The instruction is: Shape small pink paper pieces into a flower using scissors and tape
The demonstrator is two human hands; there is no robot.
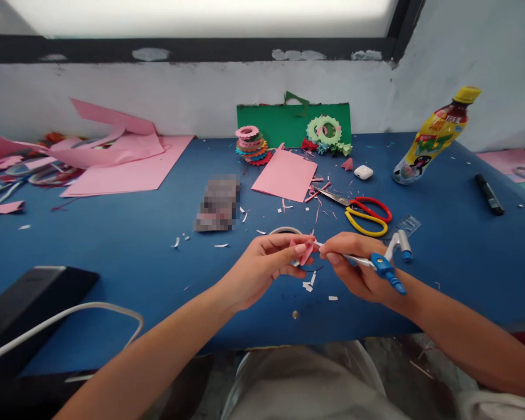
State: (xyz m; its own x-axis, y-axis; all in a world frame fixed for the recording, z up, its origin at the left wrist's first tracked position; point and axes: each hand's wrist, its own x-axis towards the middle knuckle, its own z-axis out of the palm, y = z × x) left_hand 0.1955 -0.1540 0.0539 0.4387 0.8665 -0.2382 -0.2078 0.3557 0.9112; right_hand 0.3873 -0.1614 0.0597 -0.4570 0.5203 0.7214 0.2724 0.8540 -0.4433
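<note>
Pink sheets (126, 166) lie heaped at the frame's upper left. Near centre, my left hand (266, 256) pinches a pink piece (307, 253), fingertips closed on it. Right of that, my right hand (354, 271) grips a compass (381, 266), fingers closed. Upper right stands a bottle (435, 140).

Scissors (347, 202) on the table (149, 251) behind the compass (381, 264), between paper sheet (285, 175) and bottle (435, 139).
</note>
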